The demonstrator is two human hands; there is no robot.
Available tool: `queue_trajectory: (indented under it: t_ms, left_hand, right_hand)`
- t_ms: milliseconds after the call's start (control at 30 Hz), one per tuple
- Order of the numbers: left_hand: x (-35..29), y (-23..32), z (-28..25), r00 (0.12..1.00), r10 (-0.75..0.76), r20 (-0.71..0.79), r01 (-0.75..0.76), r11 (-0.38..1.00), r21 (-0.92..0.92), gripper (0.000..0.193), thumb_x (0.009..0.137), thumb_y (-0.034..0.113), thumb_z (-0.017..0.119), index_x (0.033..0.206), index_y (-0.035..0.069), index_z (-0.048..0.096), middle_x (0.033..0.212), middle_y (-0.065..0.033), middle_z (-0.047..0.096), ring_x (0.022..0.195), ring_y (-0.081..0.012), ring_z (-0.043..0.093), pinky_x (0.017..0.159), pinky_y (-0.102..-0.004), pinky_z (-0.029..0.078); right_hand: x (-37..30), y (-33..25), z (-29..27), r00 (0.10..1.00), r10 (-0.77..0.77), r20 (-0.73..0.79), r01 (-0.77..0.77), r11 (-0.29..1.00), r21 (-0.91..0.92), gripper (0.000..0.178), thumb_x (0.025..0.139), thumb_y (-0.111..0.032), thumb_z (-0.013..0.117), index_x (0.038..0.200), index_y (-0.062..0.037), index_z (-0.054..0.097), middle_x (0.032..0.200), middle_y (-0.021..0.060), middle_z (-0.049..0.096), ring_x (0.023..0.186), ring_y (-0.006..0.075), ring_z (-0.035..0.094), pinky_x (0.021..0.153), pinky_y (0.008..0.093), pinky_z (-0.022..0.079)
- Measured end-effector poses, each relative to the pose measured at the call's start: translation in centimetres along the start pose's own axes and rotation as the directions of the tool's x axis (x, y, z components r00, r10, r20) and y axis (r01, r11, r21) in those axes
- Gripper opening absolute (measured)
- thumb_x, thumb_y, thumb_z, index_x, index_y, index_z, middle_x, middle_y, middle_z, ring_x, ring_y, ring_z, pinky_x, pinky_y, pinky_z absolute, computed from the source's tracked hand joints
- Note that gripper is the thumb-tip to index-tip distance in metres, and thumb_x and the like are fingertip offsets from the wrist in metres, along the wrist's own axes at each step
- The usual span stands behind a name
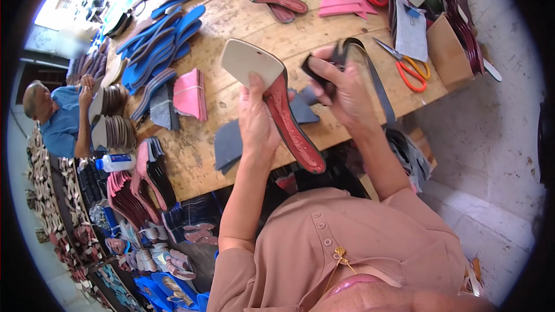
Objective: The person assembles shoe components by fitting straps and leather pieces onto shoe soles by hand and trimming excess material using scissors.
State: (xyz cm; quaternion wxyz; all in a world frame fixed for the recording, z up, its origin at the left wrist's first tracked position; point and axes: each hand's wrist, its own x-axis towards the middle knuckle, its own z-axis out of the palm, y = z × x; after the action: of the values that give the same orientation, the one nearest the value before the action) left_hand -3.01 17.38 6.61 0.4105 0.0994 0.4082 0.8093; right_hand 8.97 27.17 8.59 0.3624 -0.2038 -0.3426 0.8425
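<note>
In my left hand (257, 117) is a shoe insole (284, 120), its thumb pressed on the wide beige end. The long dark red part has a dark edge and slants down to the right, over the table's near edge. My right hand (348, 91) is closed just right of it, gripping a black strip (317, 73) folded or bunched in the fingers. A long dark band (376, 78) loops beside this hand and runs to the table's edge; whether it joins the held strip I cannot tell. Dark grey sheet pieces (227, 145) lie beneath my hands.
Orange-handled scissors (411, 75) lie on the wooden table (202, 170) at right, near a cardboard box (454, 52). More insoles (277, 4) and pink pieces (345, 1) lie beyond. Blue insoles (159, 52), a pink bundle (189, 93) and a white bottle (115, 162) are left, near another person (63, 117).
</note>
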Motion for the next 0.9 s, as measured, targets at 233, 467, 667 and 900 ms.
queue_trajectory:
  t_ms: [233, 467, 667, 900]
  left_hand:
    - [-3.4, -3.7, -1.5, 0.987, -0.163, -0.003, 0.162, 0.983, -0.089, 0.032, 0.098, 0.030, 0.051, 0.119, 0.007, 0.047, 0.102, -0.0066, 0.062, 0.082, -0.0158, 0.064, 0.068, -0.0309, 0.057]
    - [-4.4, -4.3, -1.2, 0.996, -0.084, -0.042, 0.081, 0.994, -0.074, 0.030, 0.097, 0.030, 0.054, 0.114, 0.006, 0.049, 0.095, -0.0071, 0.062, 0.072, -0.0145, 0.062, 0.062, -0.0262, 0.056]
    - [-3.8, -3.9, -1.6, 0.999, 0.045, 0.019, -0.046, 0.997, 0.060, 0.031, 0.097, 0.027, 0.054, 0.118, 0.005, 0.051, 0.100, -0.0060, 0.063, 0.079, -0.0144, 0.063, 0.066, -0.0260, 0.055]
    - [-1.5, 1.3, -1.5, 0.679, 0.517, 0.521, -0.607, -0.004, 0.795, 0.038, 0.088, 0.019, 0.067, 0.121, 0.005, 0.055, 0.092, -0.0074, 0.060, 0.074, -0.0152, 0.057, 0.066, -0.0279, 0.049]
  right_hand:
    - [-1.7, 4.1, -2.0, 0.981, 0.194, -0.017, -0.189, 0.971, 0.148, 0.015, 0.085, -0.015, 0.070, 0.095, -0.0065, 0.062, 0.070, -0.0027, 0.058, 0.052, 0.0029, 0.050, 0.036, 0.0154, 0.031]
    - [-2.7, 4.8, -2.0, 0.981, 0.167, -0.101, -0.163, 0.985, 0.049, 0.015, 0.086, -0.017, 0.070, 0.094, -0.0051, 0.063, 0.070, -0.0022, 0.057, 0.053, 0.0046, 0.051, 0.038, 0.0184, 0.035]
    - [-3.0, 4.6, -2.5, 0.929, -0.334, 0.157, 0.335, 0.584, -0.739, 0.018, 0.090, -0.015, 0.065, 0.086, 0.0012, 0.061, 0.070, 0.0065, 0.052, 0.060, 0.0127, 0.048, 0.053, 0.0283, 0.039]
    - [-2.4, 1.8, -3.9, 0.849, -0.424, 0.315, 0.474, 0.349, -0.808, 0.029, 0.086, -0.009, 0.061, 0.065, 0.0028, 0.045, 0.060, 0.0092, 0.041, 0.051, 0.0150, 0.036, 0.048, 0.0340, 0.031]
